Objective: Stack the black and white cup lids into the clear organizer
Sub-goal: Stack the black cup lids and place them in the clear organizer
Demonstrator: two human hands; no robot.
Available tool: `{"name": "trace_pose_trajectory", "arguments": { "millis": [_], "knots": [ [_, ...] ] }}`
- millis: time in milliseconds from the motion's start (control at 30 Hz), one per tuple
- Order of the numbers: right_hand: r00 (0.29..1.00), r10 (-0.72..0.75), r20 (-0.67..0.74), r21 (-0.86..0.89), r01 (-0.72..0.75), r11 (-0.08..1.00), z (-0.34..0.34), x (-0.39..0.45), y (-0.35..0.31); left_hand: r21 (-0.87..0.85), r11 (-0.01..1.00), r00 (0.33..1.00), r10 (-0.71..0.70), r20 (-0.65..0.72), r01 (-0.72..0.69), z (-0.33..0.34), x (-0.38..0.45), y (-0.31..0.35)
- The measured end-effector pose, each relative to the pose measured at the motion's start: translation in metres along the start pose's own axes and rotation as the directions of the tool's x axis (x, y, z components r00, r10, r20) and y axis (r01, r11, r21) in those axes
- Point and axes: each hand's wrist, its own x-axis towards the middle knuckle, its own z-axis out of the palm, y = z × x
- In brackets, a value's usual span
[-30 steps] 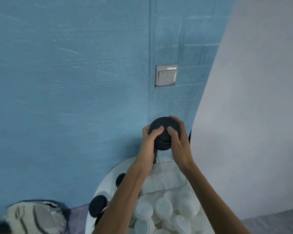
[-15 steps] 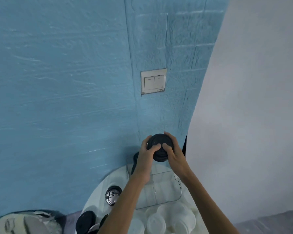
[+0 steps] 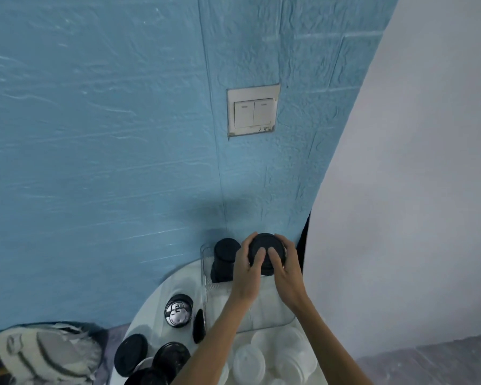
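Observation:
Both hands grip one stack of black lids (image 3: 265,247) at the far end of the clear organizer (image 3: 272,315), my left hand (image 3: 248,269) on its left side and my right hand (image 3: 285,266) on its right. A second stack of black lids (image 3: 225,259) stands inside the organizer just to the left. Loose black lids (image 3: 131,354) lie on the white round table (image 3: 156,298) at the lower left, one of them shiny side up (image 3: 178,311). Several white lids (image 3: 249,362) are heaped near the table's front.
A blue textured wall with a light switch (image 3: 252,112) rises right behind the table. A white wall (image 3: 414,218) closes the right side. A striped black and white cloth (image 3: 45,354) lies at the lower left.
Both hands have carried the black lid stack down and away, to the organizer's far end beside the other black stack. The view has shifted, showing more loose black lids.

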Motion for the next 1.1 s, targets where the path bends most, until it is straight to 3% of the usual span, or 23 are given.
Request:
{"name": "trace_pose_trajectory", "arguments": {
  "millis": [200, 633, 1100],
  "knots": [
    [0.998, 0.056, -0.007, -0.086, -0.056, 0.995, 0.001, 0.014, 0.028, 0.013, 0.999, 0.998, -0.039, -0.046, 0.040, 0.012, 0.009, -0.026],
    [0.984, 0.082, 0.158, -0.075, -0.071, 0.995, 0.008, 0.049, 0.067, 0.121, 0.990, 0.991, -0.061, -0.121, 0.075, 0.035, 0.036, -0.057],
    [0.981, 0.107, 0.162, -0.070, -0.097, 0.993, 0.016, 0.057, 0.078, -0.015, 0.980, 0.969, -0.199, -0.147, 0.199, 0.045, 0.044, -0.057]
  ]
}}
